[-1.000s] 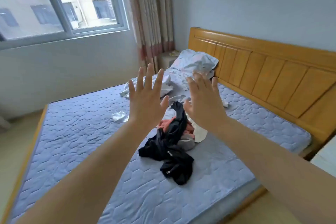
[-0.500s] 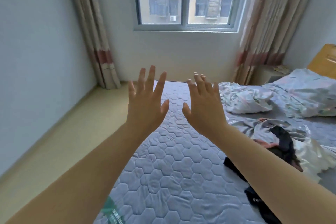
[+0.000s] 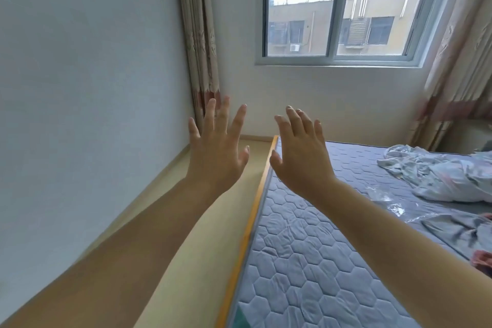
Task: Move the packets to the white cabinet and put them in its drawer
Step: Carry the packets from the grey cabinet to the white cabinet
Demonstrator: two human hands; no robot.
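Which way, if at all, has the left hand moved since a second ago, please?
Yes. The left hand has swung leftward against the mattress: earlier before its middle, it is now seen past its orange edge, over the floor.

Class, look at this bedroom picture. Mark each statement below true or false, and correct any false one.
1. The left hand and right hand are both open and hold nothing. True.
2. A crumpled sheet lies on the mattress. True.
3. The left hand rests on the mattress. False: it is raised in the air and touches nothing.
4. The curtains cover the window. False: they hang at its sides and the glass is uncovered.
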